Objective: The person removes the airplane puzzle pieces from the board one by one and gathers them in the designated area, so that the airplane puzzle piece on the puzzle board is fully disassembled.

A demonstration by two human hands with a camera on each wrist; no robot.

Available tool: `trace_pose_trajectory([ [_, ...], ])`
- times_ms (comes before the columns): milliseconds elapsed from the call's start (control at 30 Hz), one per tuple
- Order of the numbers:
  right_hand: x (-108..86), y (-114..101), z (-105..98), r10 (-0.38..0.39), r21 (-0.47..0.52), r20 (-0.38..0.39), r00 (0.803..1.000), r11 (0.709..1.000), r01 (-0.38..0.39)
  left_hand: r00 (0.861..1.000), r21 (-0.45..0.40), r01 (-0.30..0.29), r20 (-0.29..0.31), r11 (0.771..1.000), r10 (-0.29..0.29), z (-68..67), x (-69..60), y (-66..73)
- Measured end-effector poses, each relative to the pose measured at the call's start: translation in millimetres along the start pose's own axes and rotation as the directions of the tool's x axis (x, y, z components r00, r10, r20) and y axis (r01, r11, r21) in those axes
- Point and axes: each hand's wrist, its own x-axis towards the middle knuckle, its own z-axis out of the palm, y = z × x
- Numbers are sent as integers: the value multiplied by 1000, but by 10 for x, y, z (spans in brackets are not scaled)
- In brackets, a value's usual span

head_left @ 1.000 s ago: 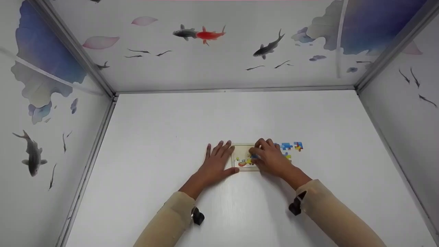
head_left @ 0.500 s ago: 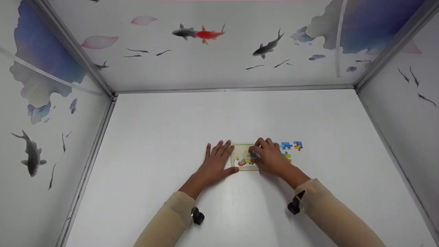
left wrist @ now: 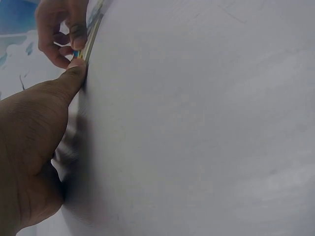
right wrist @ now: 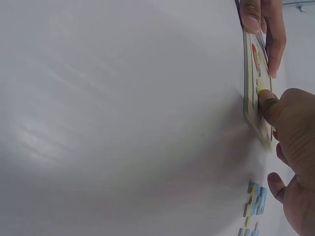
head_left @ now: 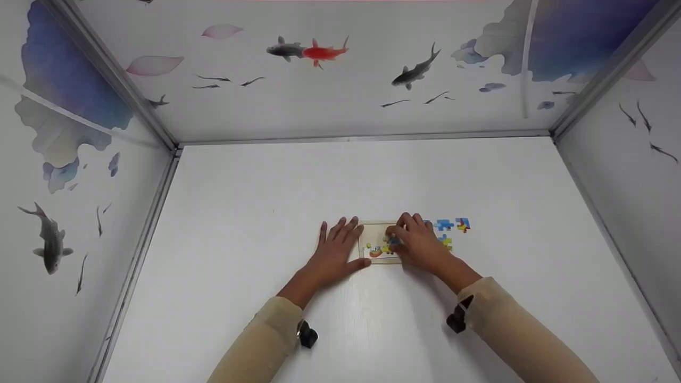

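A shallow wooden puzzle tray (head_left: 379, 222) lies on the white table, with joined picture pieces (head_left: 375, 251) along its near side and bare wood behind them. My left hand (head_left: 331, 256) rests at the tray's left edge, fingers straight and spread, thumb on the near left corner. Over the tray's right part, my right hand (head_left: 424, 243) has bent fingers and pinches a small blue jigsaw piece (head_left: 393, 241), mostly hidden beneath the fingers. In the right wrist view the right thumb (right wrist: 267, 104) presses down inside the tray's rim (right wrist: 247, 81).
Loose jigsaw pieces lie right of the tray: a blue one (head_left: 443, 225), a blue, red and yellow one (head_left: 463, 224), and a yellow-green one (head_left: 446, 242) partly behind my right hand. Printed walls enclose the table (head_left: 298, 181) at the back and sides.
Hardly anything differs. Both hands keep their places at the tray, and the right fingers stay on the blue jigsaw piece with only a tiny shift.
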Motion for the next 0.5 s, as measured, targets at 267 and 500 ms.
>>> trace_pose_trajectory([
  [267, -20, -2, 18, -27, -29, -26, 999, 999, 26, 1000, 8, 0, -1, 1000, 0, 10, -2, -5],
  [500, -27, -25, 6, -18, -43, -21, 1000, 999, 17, 1000, 11, 4, 5, 1000, -4, -11, -17, 9],
])
